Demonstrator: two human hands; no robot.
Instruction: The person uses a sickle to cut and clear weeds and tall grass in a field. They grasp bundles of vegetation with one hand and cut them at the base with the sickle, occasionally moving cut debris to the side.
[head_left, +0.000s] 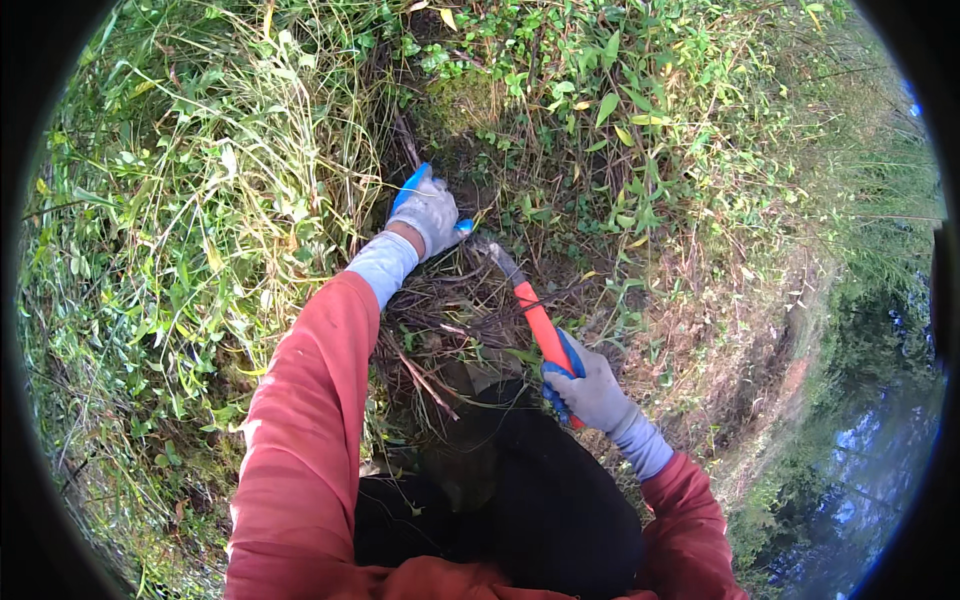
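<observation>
My left hand (433, 206), in a grey glove with a blue-coated palm, reaches down among stems at the centre. Its palm and most of its fingers are turned away, so what they close on is hidden. Just beyond the fingers a dark woody stem (406, 141) runs upward. My right hand (592, 382), gloved alike, grips the orange handle (546, 330) of what looks like a sickle. The tool's dark metal neck (501, 259) bends toward my left thumb, and its far end is lost in the plants.
Cut-looking stems and twigs (431, 382) lie between my arms, before my dark-clad knees (562, 480). Tall grass (247, 165) crowds the left side, and leafy plants (607, 112) cover the ground at upper right. Dry bare soil (780, 397) and trees (862, 330) show farther right.
</observation>
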